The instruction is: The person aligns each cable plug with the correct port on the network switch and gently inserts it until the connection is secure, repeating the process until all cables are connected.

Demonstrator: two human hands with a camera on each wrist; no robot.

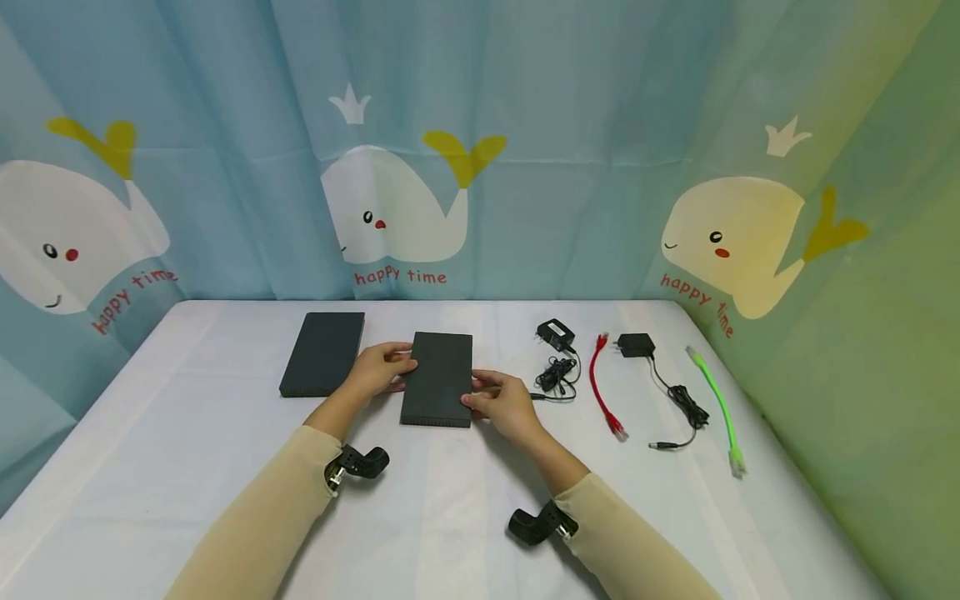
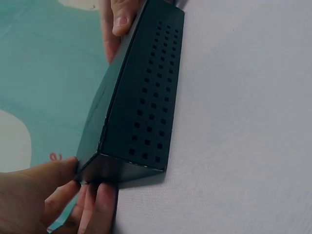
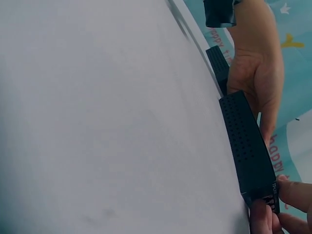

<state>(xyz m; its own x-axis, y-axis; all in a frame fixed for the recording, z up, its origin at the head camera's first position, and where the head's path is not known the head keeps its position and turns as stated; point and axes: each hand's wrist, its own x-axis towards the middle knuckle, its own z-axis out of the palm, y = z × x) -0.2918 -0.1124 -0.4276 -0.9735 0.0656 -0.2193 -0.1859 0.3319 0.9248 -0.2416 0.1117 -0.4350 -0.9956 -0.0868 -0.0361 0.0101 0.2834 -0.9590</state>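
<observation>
A flat black network switch (image 1: 438,375) is held between the two hands near the middle of the white table. My left hand (image 1: 378,369) grips its left edge, thumb on the top face and fingers lower down the side. At the right edge, my right hand (image 1: 506,404) pinches the switch with thumb above and fingers below. Rows of small square vent holes line the long side of the switch (image 2: 151,102) in the left wrist view. In the right wrist view, sockets and pale lettering show on its end, partly hidden by the right fingers (image 3: 261,214).
A second black switch (image 1: 322,354) lies to the left. On the right lie two power adapters (image 1: 556,334) (image 1: 636,345) with bundled cords, a short red network cable (image 1: 596,379) and a green one (image 1: 718,404). A curtain (image 1: 570,150) hangs behind the table.
</observation>
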